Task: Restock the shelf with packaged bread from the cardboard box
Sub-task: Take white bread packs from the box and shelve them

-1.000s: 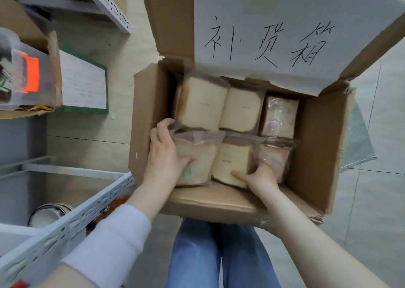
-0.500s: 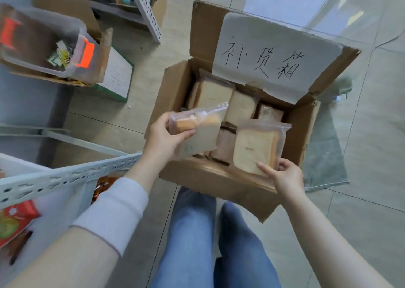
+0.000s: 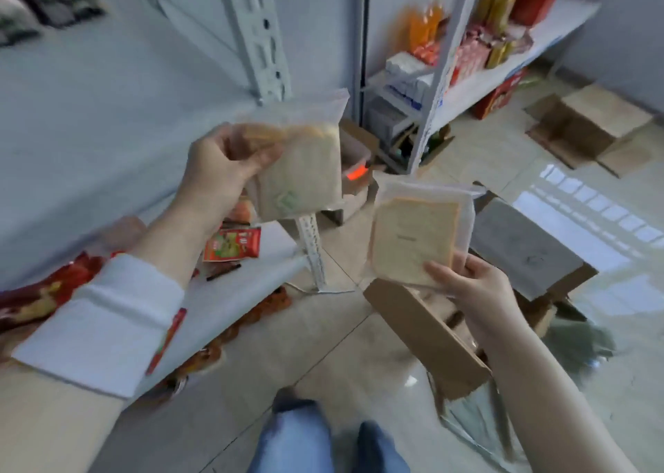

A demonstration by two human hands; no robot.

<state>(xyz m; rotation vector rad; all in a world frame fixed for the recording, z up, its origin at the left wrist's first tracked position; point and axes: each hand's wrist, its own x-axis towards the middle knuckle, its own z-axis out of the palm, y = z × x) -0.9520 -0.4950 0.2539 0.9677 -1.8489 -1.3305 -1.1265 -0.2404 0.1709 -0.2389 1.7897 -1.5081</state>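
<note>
Plastic-wrapped bread is up in both hands. The left hand (image 3: pixel 219 170) grips the first pack (image 3: pixel 305 174) at its upper edge, above the shelf (image 3: pixel 276 237); the right hand (image 3: pixel 474 289) pinches the second pack (image 3: pixel 416 235) by its lower corner, above the cardboard box (image 3: pixel 424 332).

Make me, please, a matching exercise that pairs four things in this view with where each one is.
Things:
1 green-logo bread pack
2 plain-faced bread pack
3 red snack packet
4 nearest cardboard box

Places:
A low, near the tiled floor
B in the right hand grip
C lying on the white shelf
D in the left hand grip

Pairs: 1-D, 2-B, 3-C, 4-A
</note>
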